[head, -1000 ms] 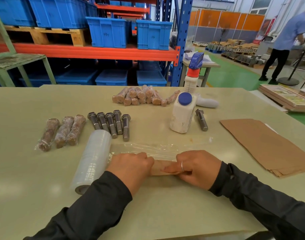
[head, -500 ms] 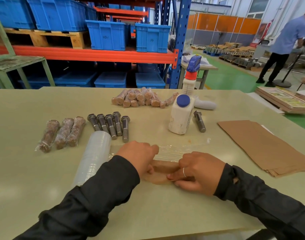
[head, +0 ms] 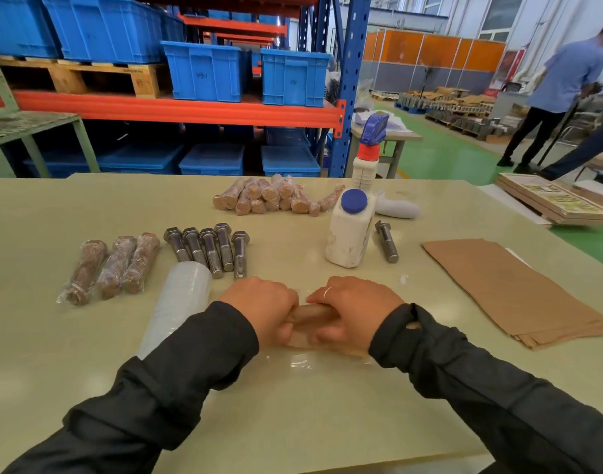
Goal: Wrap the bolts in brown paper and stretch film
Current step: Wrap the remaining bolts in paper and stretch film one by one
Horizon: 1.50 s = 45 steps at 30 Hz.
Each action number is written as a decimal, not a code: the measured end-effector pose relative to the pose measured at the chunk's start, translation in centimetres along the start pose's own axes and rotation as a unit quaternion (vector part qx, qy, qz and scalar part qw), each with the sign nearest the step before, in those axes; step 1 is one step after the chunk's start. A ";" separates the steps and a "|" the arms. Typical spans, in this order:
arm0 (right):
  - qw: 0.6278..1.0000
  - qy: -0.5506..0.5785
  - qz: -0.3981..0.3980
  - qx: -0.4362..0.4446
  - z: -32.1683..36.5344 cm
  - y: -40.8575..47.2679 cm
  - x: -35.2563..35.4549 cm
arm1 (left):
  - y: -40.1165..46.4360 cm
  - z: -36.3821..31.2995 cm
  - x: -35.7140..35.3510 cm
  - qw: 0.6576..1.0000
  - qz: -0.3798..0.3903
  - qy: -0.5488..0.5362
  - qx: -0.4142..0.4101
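A paper-wrapped bolt (head: 310, 319) lies across clear stretch film (head: 306, 362) on the table. My left hand (head: 264, 307) and my right hand (head: 353, 311) both grip it, one at each end, fingers curled over it. The stretch film roll (head: 178, 302) lies just left of my left hand, partly under my sleeve. Several bare steel bolts (head: 207, 248) lie in a row behind the roll. One more bare bolt (head: 387, 241) lies beside the white bottle. A stack of brown paper sheets (head: 512, 289) sits to the right.
Three wrapped bolts (head: 113, 266) lie at the left, and a pile of wrapped bolts (head: 276, 198) at the back. A white bottle with a blue cap (head: 349, 229) and a spray bottle (head: 366, 155) stand behind my hands. Blue crates fill the shelving; a person stands far right.
Both hands have rolled the paper-wrapped bolt away from me over the film. Film now shows on the near side of my hands, and my fingers curl tighter around the bolt.
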State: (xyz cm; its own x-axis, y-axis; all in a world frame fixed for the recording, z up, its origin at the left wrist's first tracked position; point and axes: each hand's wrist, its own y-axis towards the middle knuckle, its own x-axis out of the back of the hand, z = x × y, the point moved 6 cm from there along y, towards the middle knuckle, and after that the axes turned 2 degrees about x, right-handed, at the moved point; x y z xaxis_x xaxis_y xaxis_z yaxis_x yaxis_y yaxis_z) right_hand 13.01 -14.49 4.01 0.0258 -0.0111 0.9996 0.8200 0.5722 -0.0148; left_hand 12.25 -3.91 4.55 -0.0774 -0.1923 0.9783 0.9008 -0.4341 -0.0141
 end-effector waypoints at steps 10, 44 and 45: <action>0.995 -0.089 0.042 0.010 0.5 0.9 -0.3 | -0.6 0.3 -0.7 0.999 0.018 -0.030 0.010; 0.916 0.283 0.119 -0.257 -4.2 -1.1 0.1 | -1.3 -1.9 -2.4 0.997 -0.070 -0.034 -0.001; 0.928 0.250 0.128 -0.246 -3.9 -1.0 0.4 | -1.3 -1.9 -2.4 0.997 -0.066 -0.032 0.000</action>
State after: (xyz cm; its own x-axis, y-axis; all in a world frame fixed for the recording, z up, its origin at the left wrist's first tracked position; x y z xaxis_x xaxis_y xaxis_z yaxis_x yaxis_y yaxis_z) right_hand 14.41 -18.31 4.36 0.4168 -0.3766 0.8273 0.9090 0.1673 -0.3818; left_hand 10.43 -4.50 1.79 -0.1683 -0.0775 0.9827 0.8849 -0.4511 0.1160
